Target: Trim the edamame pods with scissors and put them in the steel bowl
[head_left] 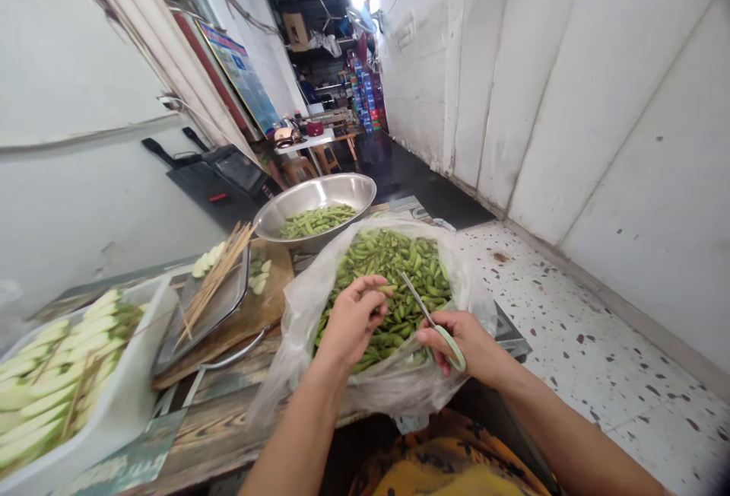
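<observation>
My left hand [354, 319] pinches a green edamame pod [388, 290] between thumb and fingertips, just above the heap. In my right hand [459, 344] is a pair of scissors [419, 298] with a pale green handle, the blades pointing up and left toward the pod but apart from it. Beneath both hands, a clear plastic bag [305, 306] lies spread wide around a large pile of edamame pods [393, 252]. Behind the bag stands a steel bowl [359, 190], with a smaller lot of pods [316, 220] inside.
On the left, a white bin [163, 306] holds skewered pale green slices [62, 374]. Beside it, bamboo skewers [217, 279] lie across a metal tray [245, 268] on a wooden board [279, 275]. All this stands on a wood-patterned table [217, 412]. A white wall [547, 85] runs along the right.
</observation>
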Demonstrator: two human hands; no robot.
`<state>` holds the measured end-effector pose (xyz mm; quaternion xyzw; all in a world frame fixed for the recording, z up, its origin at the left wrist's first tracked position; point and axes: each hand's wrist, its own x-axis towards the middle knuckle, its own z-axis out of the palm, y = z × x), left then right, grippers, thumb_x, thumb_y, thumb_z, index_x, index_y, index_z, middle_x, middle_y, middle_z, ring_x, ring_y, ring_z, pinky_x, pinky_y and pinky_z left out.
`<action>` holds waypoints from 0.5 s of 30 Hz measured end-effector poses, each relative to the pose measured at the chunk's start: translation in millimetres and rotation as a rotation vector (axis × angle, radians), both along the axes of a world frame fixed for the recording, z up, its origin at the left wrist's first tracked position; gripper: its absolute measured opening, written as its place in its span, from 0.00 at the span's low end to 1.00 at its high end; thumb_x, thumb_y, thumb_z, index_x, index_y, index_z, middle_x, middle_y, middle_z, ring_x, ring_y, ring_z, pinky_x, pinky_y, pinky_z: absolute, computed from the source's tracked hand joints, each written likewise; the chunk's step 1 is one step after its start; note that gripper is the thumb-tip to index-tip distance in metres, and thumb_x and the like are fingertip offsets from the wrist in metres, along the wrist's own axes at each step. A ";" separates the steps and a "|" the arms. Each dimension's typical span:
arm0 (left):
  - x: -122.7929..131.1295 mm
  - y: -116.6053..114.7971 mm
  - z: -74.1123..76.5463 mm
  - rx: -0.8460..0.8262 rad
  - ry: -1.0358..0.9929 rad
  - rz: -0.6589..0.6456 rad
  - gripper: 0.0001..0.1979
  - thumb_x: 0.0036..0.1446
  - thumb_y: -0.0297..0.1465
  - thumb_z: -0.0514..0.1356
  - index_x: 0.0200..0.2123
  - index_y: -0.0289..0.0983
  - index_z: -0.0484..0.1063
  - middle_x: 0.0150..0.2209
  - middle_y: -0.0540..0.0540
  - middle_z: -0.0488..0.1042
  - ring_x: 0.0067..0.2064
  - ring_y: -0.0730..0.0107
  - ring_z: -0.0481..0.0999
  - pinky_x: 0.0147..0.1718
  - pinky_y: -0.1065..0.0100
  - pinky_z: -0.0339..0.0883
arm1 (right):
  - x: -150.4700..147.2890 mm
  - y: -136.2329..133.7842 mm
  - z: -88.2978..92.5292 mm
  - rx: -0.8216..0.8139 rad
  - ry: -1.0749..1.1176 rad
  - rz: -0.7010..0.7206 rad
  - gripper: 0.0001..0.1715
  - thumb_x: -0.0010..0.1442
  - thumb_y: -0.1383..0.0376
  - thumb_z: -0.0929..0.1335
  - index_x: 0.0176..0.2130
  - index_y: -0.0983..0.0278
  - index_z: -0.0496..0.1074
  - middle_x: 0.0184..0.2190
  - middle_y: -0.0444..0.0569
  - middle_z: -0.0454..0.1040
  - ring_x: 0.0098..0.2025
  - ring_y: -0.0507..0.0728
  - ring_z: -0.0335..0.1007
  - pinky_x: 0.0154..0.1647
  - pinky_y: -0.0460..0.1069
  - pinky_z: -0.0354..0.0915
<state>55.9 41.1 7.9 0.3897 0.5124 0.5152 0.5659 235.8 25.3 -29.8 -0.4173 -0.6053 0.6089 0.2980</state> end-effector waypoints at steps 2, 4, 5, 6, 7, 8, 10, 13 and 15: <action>-8.1 10.2 -0.1 -0.024 -0.022 -0.003 0.08 0.43 0.32 0.59 0.28 0.35 0.66 0.22 0.53 0.65 0.18 0.82 0.57 0.15 0.77 0.40 | 1.3 -0.1 -1.4 0.004 0.046 -0.010 0.22 0.56 0.49 0.66 0.31 0.66 0.67 0.15 0.40 0.66 0.15 0.48 0.61 0.15 0.42 0.53; -14.3 22.0 -4.0 0.029 0.175 0.008 0.09 0.46 0.35 0.58 0.24 0.35 0.67 0.19 0.54 0.62 0.18 0.81 0.57 0.15 0.76 0.42 | 2.5 -0.7 -2.3 -0.006 0.076 -0.013 0.21 0.57 0.49 0.65 0.32 0.66 0.67 0.16 0.40 0.66 0.15 0.48 0.61 0.15 0.42 0.52; -16.1 27.8 -7.4 0.088 0.357 0.007 0.10 0.47 0.36 0.58 0.24 0.35 0.68 0.18 0.53 0.62 0.19 0.79 0.58 0.17 0.75 0.46 | 3.2 -1.1 -2.5 -0.011 0.087 -0.009 0.21 0.57 0.49 0.65 0.33 0.66 0.67 0.16 0.40 0.66 0.15 0.48 0.61 0.14 0.42 0.52; -16.9 33.3 -11.6 0.159 0.573 -0.001 0.09 0.47 0.36 0.59 0.25 0.35 0.71 0.19 0.52 0.64 0.20 0.76 0.62 0.19 0.74 0.52 | 3.8 -1.5 -2.7 -0.014 0.097 -0.005 0.21 0.57 0.49 0.65 0.34 0.66 0.67 0.16 0.40 0.66 0.15 0.48 0.61 0.14 0.42 0.52; -16.9 38.1 -16.1 0.226 0.800 -0.020 0.08 0.47 0.35 0.60 0.28 0.36 0.74 0.20 0.51 0.67 0.23 0.73 0.66 0.23 0.72 0.56 | 4.4 -1.9 -2.9 -0.015 0.105 -0.001 0.21 0.57 0.49 0.65 0.34 0.66 0.67 0.16 0.40 0.66 0.15 0.48 0.60 0.14 0.42 0.51; -16.1 42.0 -20.6 0.272 1.015 -0.050 0.08 0.47 0.34 0.61 0.30 0.36 0.76 0.22 0.48 0.70 0.27 0.68 0.69 0.28 0.69 0.60 | 5.0 -2.1 -3.2 -0.014 0.108 0.001 0.21 0.57 0.49 0.66 0.34 0.66 0.67 0.16 0.40 0.66 0.15 0.47 0.59 0.14 0.42 0.51; -13.1 47.3 -27.5 0.313 1.335 -0.123 0.09 0.47 0.30 0.62 0.34 0.37 0.77 0.28 0.44 0.75 0.35 0.61 0.73 0.35 0.66 0.62 | 6.2 -2.1 -4.3 -0.017 0.108 -0.005 0.22 0.57 0.49 0.66 0.34 0.66 0.67 0.15 0.40 0.66 0.14 0.47 0.59 0.13 0.42 0.50; -9.2 49.3 -29.7 0.369 1.494 -0.197 0.10 0.49 0.29 0.60 0.37 0.38 0.77 0.37 0.40 0.77 0.41 0.57 0.74 0.38 0.64 0.63 | 7.6 -1.4 -6.8 -0.030 0.105 -0.029 0.22 0.56 0.48 0.66 0.34 0.65 0.67 0.16 0.40 0.66 0.15 0.48 0.60 0.13 0.41 0.51; -9.0 47.8 -25.9 0.418 1.440 -0.176 0.12 0.53 0.31 0.57 0.39 0.38 0.77 0.38 0.39 0.77 0.41 0.58 0.74 0.40 0.64 0.64 | 8.2 -0.8 -8.3 -0.040 0.096 -0.040 0.23 0.56 0.47 0.66 0.34 0.65 0.67 0.16 0.40 0.66 0.15 0.48 0.59 0.12 0.41 0.51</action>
